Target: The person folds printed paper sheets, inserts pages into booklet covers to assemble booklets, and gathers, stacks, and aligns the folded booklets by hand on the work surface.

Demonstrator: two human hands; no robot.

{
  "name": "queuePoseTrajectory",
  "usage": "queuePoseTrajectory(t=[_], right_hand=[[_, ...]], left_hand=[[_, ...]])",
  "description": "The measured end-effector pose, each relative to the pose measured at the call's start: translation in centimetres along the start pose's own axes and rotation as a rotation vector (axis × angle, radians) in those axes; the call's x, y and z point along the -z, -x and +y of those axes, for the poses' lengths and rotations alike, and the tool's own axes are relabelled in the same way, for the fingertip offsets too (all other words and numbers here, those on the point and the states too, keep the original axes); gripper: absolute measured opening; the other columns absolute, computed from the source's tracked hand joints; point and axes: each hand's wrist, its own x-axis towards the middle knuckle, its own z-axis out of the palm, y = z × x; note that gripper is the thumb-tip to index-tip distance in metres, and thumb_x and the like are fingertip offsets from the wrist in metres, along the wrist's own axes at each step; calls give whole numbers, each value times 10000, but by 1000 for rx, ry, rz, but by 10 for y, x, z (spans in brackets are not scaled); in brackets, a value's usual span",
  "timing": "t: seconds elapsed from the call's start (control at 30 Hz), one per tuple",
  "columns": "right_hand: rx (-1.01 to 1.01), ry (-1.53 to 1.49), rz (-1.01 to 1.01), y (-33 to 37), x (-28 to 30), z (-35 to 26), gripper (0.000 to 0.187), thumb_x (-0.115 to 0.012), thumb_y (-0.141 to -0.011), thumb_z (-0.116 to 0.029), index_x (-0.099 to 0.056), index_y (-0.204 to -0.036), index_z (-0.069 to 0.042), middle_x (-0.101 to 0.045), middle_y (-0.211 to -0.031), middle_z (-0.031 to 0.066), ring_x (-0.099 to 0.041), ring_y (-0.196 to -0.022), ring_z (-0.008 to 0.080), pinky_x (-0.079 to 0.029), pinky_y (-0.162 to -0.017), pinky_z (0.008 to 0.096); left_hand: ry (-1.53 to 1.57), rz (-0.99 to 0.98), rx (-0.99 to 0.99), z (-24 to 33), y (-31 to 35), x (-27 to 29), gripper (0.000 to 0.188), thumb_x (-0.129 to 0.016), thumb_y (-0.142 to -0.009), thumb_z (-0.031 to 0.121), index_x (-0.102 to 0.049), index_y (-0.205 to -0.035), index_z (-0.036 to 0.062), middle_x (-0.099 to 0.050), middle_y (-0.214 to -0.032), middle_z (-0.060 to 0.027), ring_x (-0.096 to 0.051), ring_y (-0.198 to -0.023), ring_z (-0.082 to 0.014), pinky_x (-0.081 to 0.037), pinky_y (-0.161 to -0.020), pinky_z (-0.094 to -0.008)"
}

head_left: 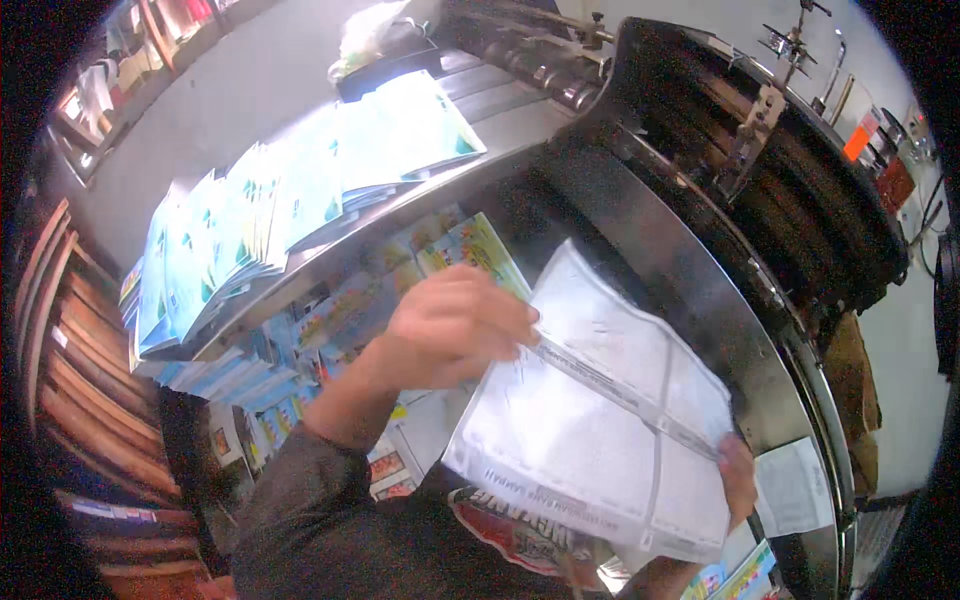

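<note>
A white, flat, paper-wrapped package [580, 425] with grey printed bands across it is tilted in front of my torso. My left hand [460, 325] is at its upper left edge, the fingers closed and pinching beside one band; the hand is slightly blurred. On the far right edge, my right hand [738, 480] grips the package, with most of its palm and thumb hidden behind it. The upper part of the white wrapping rises to a pointed corner beyond the band.
Light-blue booklets [240, 220] lie fanned along a metal shelf [400, 200] at the left, with more stacks of colourful printed booklets [350, 310] beneath. A large dark machine [760, 150] with rollers stands at the right. Wooden frames [90, 400] line the far left. A printed sheet [795, 487] lies right of the package.
</note>
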Motion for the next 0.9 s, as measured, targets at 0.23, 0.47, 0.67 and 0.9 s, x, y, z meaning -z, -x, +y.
queuePoseTrajectory(t=[0.23, 0.47, 0.67, 0.9], right_hand=[[248, 65, 123, 9, 19, 12, 459, -623, -946, -278, -517, -1369, -134, -398, -1479, 230, -327, -1393, 452, -290, -1122, 577], [200, 212, 229, 14, 18, 13, 463, -603, -964, -291, -509, -1384, -119, -336, -1505, 272, -324, -1383, 486, -298, -1104, 609], [508, 414, 190, -6, 14, -3, 549, -621, -959, -234, -422, -1465, -152, -214, -1569, 265, -228, -1449, 422, -245, -1151, 541], [577, 521, 156, -4, 19, -6, 429, -564, -988, -122, -460, -1401, -175, -343, -1523, 194, -310, -1405, 460, -297, -1136, 575]], left_hand=[[-435, 137, -190, 12, 25, 1, 253, -804, -730, 137, -704, -946, 222, -679, -1058, -16, -646, -995, -233, -483, -769, -400], [-510, 288, -274, 8, 25, -6, 114, -744, -741, 97, -725, -820, 178, -681, -990, -8, -645, -962, -202, -489, -739, -336], [-516, 313, -276, 10, 25, -6, 122, -733, -746, 93, -722, -832, 179, -671, -987, -6, -634, -972, -196, -494, -744, -339], [-505, 289, -288, 11, 23, -4, 122, -741, -741, 92, -721, -840, 160, -677, -989, -19, -638, -991, -202, -484, -754, -342]])
